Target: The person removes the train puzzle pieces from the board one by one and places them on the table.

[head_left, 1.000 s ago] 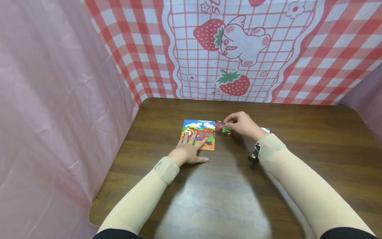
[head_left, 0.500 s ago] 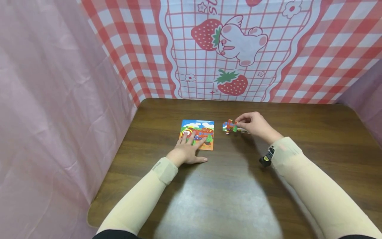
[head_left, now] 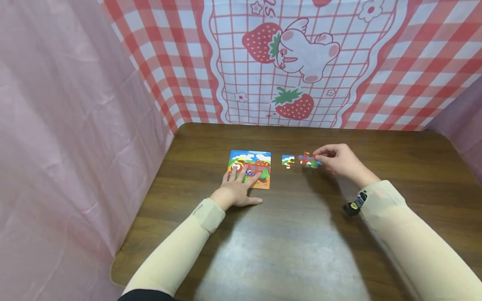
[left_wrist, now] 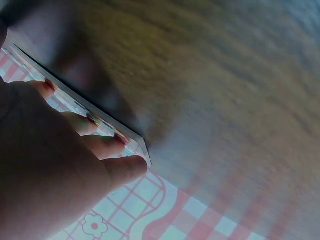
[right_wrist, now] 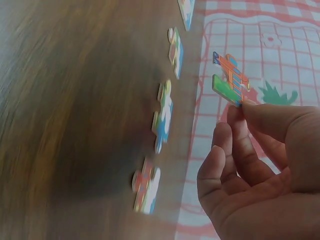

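Note:
My left hand point(head_left: 237, 192) rests with spread fingers on a square, colourful picture board point(head_left: 253, 154) that shows a red train. In the left wrist view, its fingertips lie on the board's face point(left_wrist: 132, 147), close to the edge. With thumb and index finger my right hand point(head_left: 337, 161) pinches a red, blue and green jigsaw piece point(head_left: 309, 161), held up over the table in the right wrist view. Between the board and that piece, a blue-and-white jigsaw piece point(head_left: 288, 160) lies on the table. Partly behind the right hand, a reddish piece point(head_left: 330, 169) shows.
Jigsaw pieces lie in a row in the right wrist view, among them a blue-and-white piece point(right_wrist: 162, 117) and a red-and-white piece point(right_wrist: 146, 190). The brown wooden table point(head_left: 286, 234) ends at a red-checked cloth point(head_left: 180, 75) behind. A pink curtain point(head_left: 75, 125) hangs on the left.
My right hand has moved to the right with the pinched jigsaw piece, away from the board's edge. The blue-and-white piece shows uncovered now. My left hand stays on the board.

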`<state>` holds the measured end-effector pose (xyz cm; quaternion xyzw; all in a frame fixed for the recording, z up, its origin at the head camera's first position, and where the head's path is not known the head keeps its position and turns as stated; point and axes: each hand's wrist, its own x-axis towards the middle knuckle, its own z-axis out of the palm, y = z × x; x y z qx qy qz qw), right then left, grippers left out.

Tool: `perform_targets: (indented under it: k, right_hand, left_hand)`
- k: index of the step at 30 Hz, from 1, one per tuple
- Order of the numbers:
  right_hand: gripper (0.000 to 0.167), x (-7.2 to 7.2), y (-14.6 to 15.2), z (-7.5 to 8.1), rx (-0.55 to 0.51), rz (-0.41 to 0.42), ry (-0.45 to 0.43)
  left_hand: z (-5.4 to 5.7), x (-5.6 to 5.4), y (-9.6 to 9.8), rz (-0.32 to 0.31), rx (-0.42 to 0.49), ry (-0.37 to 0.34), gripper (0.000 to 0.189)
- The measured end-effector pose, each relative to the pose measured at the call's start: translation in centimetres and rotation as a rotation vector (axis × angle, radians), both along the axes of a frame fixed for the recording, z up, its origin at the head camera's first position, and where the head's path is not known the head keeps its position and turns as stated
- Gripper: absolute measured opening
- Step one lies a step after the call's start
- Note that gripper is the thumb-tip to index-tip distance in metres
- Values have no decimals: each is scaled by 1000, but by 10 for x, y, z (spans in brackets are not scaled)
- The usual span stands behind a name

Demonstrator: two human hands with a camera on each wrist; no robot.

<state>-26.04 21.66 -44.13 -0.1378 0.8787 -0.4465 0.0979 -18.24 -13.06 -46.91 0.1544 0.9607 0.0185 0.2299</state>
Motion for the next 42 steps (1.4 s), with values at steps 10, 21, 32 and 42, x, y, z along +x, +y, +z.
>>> perform_targets:
  k: [10, 21, 32, 42]
  right_hand:
    - [28, 12, 34, -1, 90, -17, 45]
    - [29, 18, 54, -11, 169, 9, 21]
    - [24, 20, 68, -21, 209, 40, -12]
    - [20, 18, 68, -30, 284, 63, 25]
  left_hand:
    - [4, 2, 0, 12, 12, -13, 91]
    - [1, 1, 0, 17, 5, -13, 91]
    - [3, 2, 0, 11, 4, -9, 92]
    - [2, 2, 1, 7, 3, -10, 91]
